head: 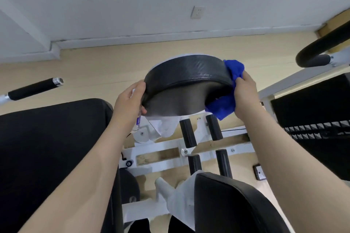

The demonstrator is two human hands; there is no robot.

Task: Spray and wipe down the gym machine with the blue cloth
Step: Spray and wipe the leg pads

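Observation:
A round black padded cushion point(186, 81) of the white-framed gym machine point(162, 150) sits in the middle of the view. My right hand point(246, 94) grips the blue cloth point(226, 104) and presses it against the cushion's right edge; the cloth bunches above and below the hand. My left hand point(130, 100) holds the cushion's left edge, its thumb on the rim. A clear spray bottle point(137, 121) with a blue label shows just under the left hand, mostly hidden; whether the hand holds it I cannot tell.
A large black pad point(53, 147) lies under my left forearm, another black pad point(233, 204) at the bottom right. Black foam rollers point(186, 132) stand on the frame below the cushion. Foam-gripped handles jut in at left point(32, 88) and upper right point(320, 53). Weight stack point(314, 111) at right.

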